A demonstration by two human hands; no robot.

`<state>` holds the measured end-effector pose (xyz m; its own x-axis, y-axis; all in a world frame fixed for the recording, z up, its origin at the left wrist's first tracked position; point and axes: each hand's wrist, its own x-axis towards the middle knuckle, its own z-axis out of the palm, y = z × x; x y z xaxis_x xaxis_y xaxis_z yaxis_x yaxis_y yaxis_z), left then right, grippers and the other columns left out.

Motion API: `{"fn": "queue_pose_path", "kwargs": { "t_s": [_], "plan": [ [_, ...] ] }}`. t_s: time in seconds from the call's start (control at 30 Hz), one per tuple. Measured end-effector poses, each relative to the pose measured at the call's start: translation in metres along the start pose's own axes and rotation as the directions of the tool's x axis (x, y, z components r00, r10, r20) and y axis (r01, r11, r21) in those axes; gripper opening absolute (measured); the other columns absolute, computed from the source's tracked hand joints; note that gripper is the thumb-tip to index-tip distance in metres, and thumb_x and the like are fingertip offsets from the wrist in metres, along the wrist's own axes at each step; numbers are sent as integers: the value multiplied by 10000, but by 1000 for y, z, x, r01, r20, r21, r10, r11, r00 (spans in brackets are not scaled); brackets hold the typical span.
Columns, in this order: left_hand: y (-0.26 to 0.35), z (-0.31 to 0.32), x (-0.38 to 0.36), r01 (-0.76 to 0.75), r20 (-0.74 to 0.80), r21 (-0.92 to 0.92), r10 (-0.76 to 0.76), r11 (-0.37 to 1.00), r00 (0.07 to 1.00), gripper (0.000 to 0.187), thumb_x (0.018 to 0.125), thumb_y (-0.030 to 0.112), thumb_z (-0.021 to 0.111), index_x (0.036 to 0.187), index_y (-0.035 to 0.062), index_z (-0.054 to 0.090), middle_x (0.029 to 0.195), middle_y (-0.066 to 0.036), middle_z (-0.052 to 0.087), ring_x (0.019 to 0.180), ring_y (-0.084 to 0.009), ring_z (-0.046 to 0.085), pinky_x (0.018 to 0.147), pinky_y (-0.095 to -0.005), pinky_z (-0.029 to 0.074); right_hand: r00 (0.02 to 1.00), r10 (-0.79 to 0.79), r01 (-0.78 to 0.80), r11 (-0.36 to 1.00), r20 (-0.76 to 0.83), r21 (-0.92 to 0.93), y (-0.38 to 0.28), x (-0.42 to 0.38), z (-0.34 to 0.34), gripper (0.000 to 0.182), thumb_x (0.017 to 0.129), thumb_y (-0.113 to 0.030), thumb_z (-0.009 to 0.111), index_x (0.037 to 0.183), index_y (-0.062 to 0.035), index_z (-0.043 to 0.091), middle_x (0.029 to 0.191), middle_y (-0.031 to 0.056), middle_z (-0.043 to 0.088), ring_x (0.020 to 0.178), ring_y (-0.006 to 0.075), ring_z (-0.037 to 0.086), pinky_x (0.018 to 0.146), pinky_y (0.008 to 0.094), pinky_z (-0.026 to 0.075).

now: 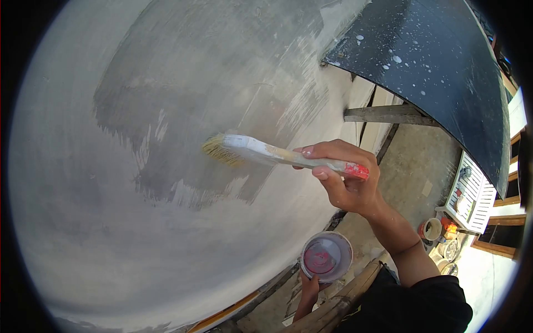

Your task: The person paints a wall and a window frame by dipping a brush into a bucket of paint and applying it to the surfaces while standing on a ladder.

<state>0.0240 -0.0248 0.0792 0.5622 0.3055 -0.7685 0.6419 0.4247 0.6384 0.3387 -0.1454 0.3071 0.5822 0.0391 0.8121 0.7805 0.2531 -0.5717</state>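
My right hand (pixel 351 176) grips a paintbrush (pixel 258 147) by its long handle, which is pale with a red end. The brush's yellowish bristles lie against the grey wall (pixel 222 100), inside a darker, wet-looking patch with streaky edges. Lower down, my left hand (pixel 311 287) holds a white bucket (pixel 345 255) at its rim and side, the thumb over the edge. A pinkish-red smear and some pale liquid show at the bottom of the bucket.
A dark, paint-spattered panel (pixel 427 72) juts out at upper right above a wooden beam (pixel 388 115). Wooden poles (pixel 347 297) run close beside my body. Far below stand a white slatted bench (pixel 477 194) and a bucket (pixel 430 228) on the concrete floor (pixel 416 172).
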Motion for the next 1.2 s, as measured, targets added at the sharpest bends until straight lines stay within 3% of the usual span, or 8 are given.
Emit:
{"fn": "queue_pose_path", "kwargs": {
  "t_s": [0.17,0.27,0.4,0.53,0.8,0.87,1.03,1.2],
  "plan": [
    [-5,-4,3,-15,9,11,15,1000,1000,679,930,-63,343,1490,202,65,1461,-195,313,1232,-413,539,839,-532,624,893,12,-39,998,-449,-51,17,55,-44,147,938,3,635,1078,32,666,965,142,714,790,168,698,659,268,545],
    [3,3,0,-58,51,3,57,998,997,703,924,-73,338,1499,206,45,1470,-195,304,1232,-416,541,831,-528,627,889,-268,49,861,-371,-506,31,66,-49,159,918,-7,665,1071,37,664,949,128,716,787,151,697,659,259,541],
    [12,6,-1,-17,58,-1,17,1000,998,754,929,-53,391,1519,248,32,1477,-189,298,1233,-434,524,803,-524,631,931,-288,154,867,-225,-473,1,39,-1,261,792,-18,777,1027,18,668,925,145,709,743,241,701,610,280,550],
    [6,5,2,9,72,-2,-9,1000,997,766,901,-62,387,1512,230,28,1484,-205,257,1236,-451,510,823,-526,628,948,-312,305,948,-70,-95,-36,-11,43,338,782,-120,820,1047,27,670,955,197,714,698,219,718,538,268,571],
    [8,2,-2,5,57,15,-6,1000,998,756,896,-67,381,1503,219,34,1490,-201,247,1237,-445,514,808,-516,638,990,138,-138,979,5,151,0,-43,24,243,871,-110,745,1095,-38,684,959,128,723,739,184,701,645,288,560],
    [3,-1,1,-5,60,-16,6,1000,998,749,895,-75,366,1502,222,43,1485,-197,265,1233,-437,524,797,-515,641,848,529,-499,800,-1,333,16,-49,-4,229,969,-146,631,1128,17,656,999,129,714,873,180,709,708,291,560],
    [3,2,0,-59,30,-5,59,998,998,733,892,-84,335,1499,231,69,1485,-188,275,1243,-433,520,800,-537,634,642,665,-602,746,-382,286,63,-85,-49,398,1029,-295,538,1142,82,601,971,178,695,888,224,722,733,304,583],
    [9,4,3,-35,8,-22,35,999,999,763,880,-81,351,1512,233,61,1488,-186,267,1265,-435,495,815,-549,626,418,814,-730,565,-403,385,62,-146,-74,431,1013,-328,570,1136,84,603,960,185,701,852,221,719,752,306,585]
  ]
}}
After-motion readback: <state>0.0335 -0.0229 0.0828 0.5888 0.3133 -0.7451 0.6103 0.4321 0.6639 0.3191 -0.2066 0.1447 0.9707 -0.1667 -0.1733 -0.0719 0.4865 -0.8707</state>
